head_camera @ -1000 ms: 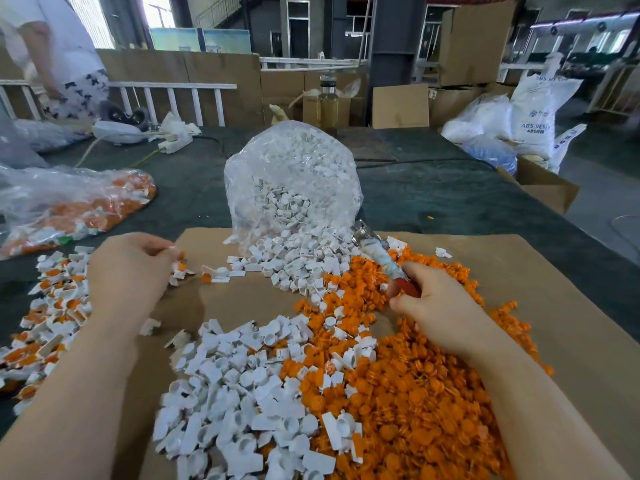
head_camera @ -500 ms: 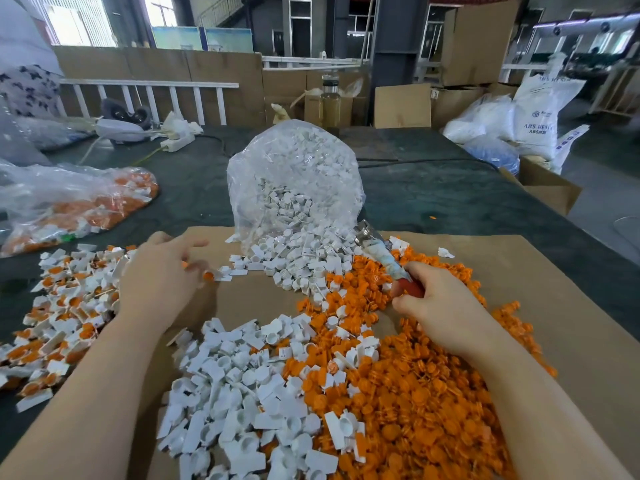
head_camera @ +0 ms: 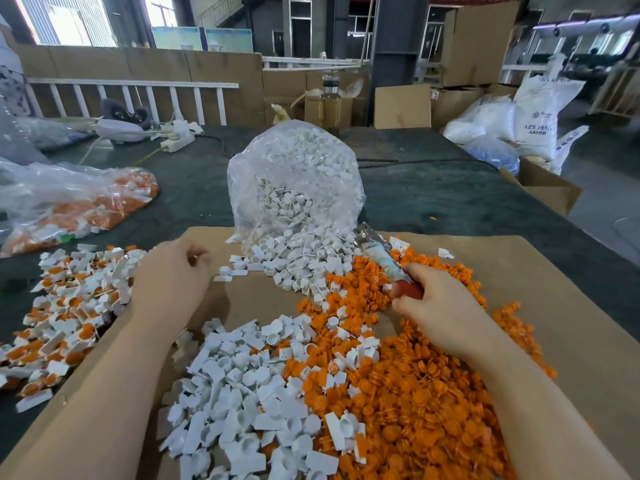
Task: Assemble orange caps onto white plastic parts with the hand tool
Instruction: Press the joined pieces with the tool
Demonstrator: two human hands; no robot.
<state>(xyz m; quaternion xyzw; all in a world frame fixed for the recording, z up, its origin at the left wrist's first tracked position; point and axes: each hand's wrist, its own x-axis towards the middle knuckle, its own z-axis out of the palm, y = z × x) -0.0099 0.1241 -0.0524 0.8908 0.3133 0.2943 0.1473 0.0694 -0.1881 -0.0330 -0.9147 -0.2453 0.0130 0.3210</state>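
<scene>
The left hand [head_camera: 169, 278] has swung back from the finished pile [head_camera: 65, 306], fingers curled, seemingly empty; the right hand [head_camera: 438, 306] grips the tool [head_camera: 381, 258]. Next, pick one white part [head_camera: 242, 375] cleanly.

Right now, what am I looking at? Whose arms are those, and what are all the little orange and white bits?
A person wears a camera on their head, so you see their own two arms from above. The right hand holds a hand tool. The left hand is curled, apparently holding nothing. On the cardboard lie a pile of orange caps and white parts. More white parts spill from a bag. To the left sits a pile of finished pieces, white with orange inside.
</scene>
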